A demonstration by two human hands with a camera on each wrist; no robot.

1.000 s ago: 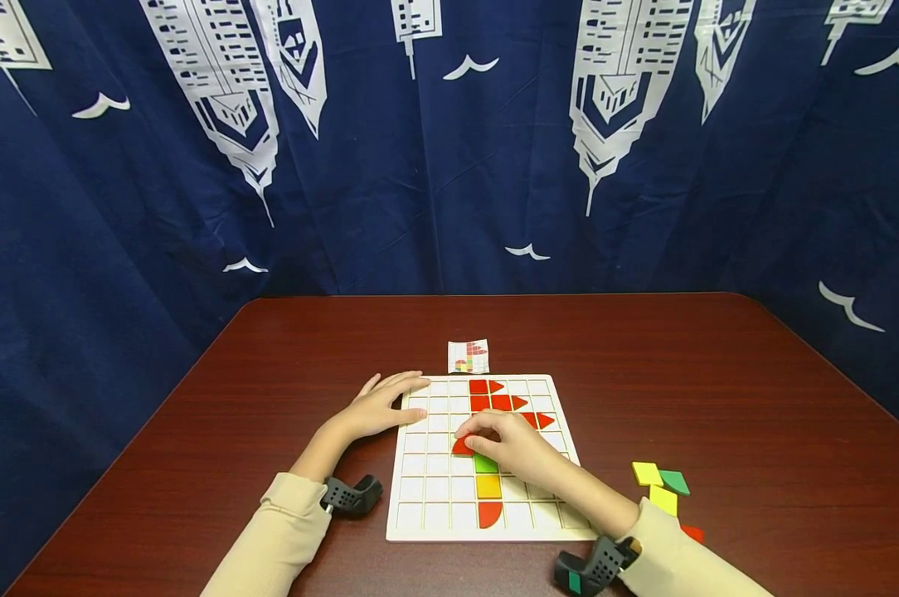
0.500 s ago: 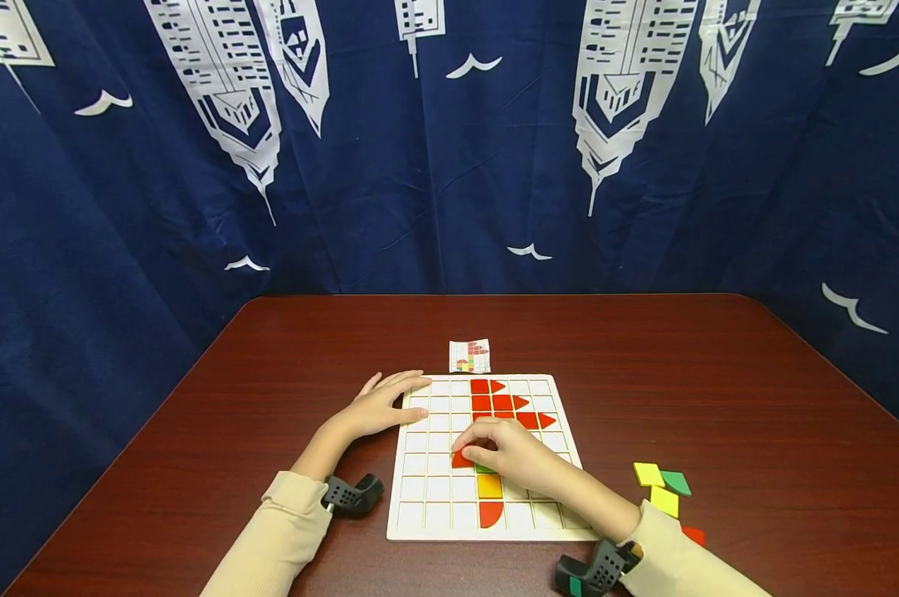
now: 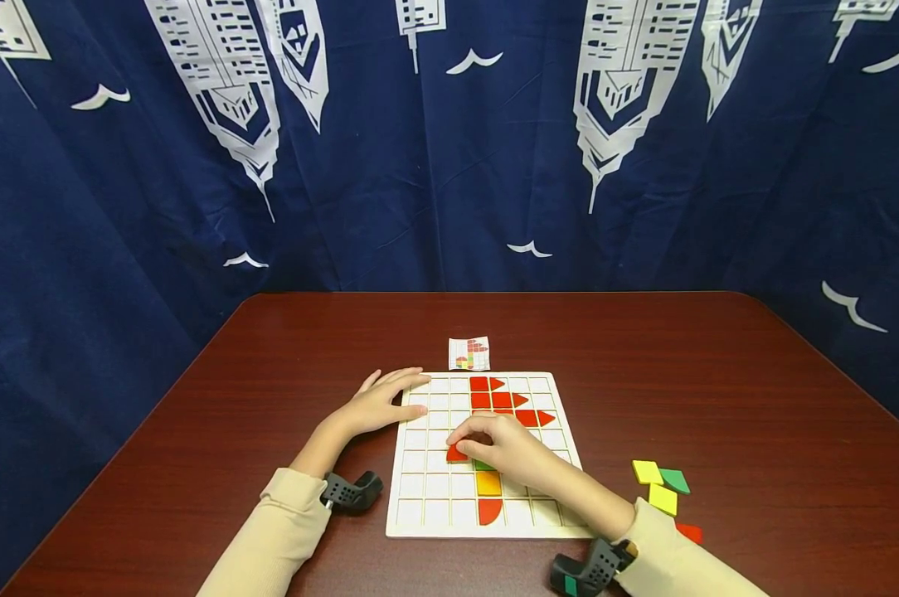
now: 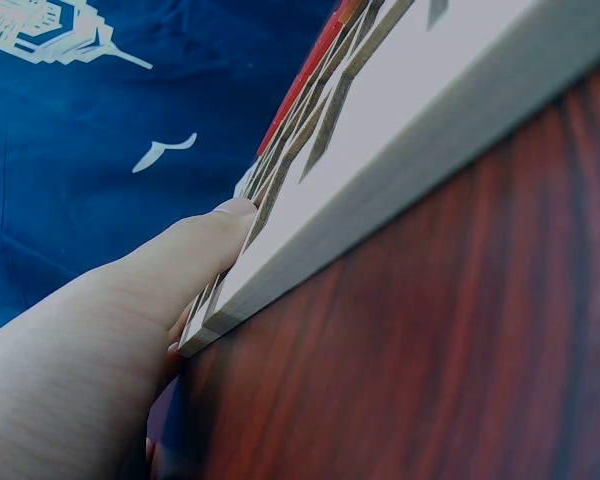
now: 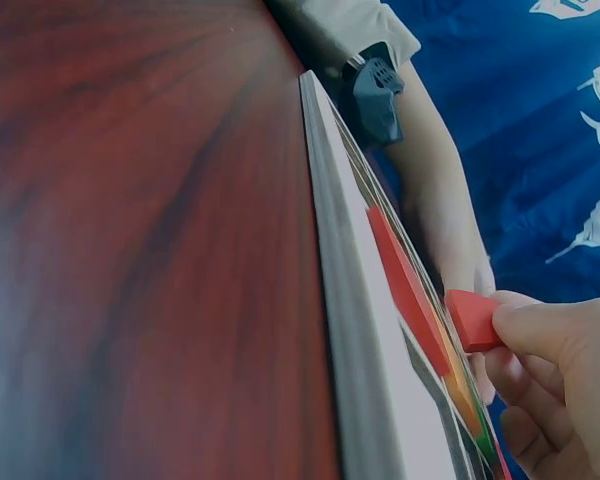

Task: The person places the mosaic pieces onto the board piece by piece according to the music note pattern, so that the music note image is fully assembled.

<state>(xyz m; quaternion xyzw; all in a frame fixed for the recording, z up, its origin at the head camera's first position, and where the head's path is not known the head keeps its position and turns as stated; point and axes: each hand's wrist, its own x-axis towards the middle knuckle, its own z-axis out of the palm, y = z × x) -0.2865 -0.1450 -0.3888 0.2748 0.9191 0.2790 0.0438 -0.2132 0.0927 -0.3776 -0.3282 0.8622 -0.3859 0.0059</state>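
My right hand (image 3: 498,444) pinches a red quarter-round tile (image 3: 456,454) between thumb and fingers, over the white grid board (image 3: 427,514). In the right wrist view this red tile (image 5: 472,320) is held tilted above the board's surface. Just right of it a green tile (image 3: 483,466) is partly covered by my hand. Below that lie an orange-yellow tile (image 3: 488,483) and another red quarter-round tile (image 3: 488,512). My left hand (image 3: 378,406) rests on the board's upper left edge, fingers extended; its thumb (image 4: 215,235) lies on the board's top.
Rows of red tiles (image 3: 502,400) ending in points fill cells at the board's top. A small pattern card (image 3: 468,354) lies behind the board. To the right, loose yellow tiles (image 3: 663,499), a green tile (image 3: 674,481) and a red piece (image 3: 690,532) lie on the brown table (image 3: 755,414).
My right hand has brought the red tile a little toward me, then slightly left and back up the board. The left hand has stayed in place.
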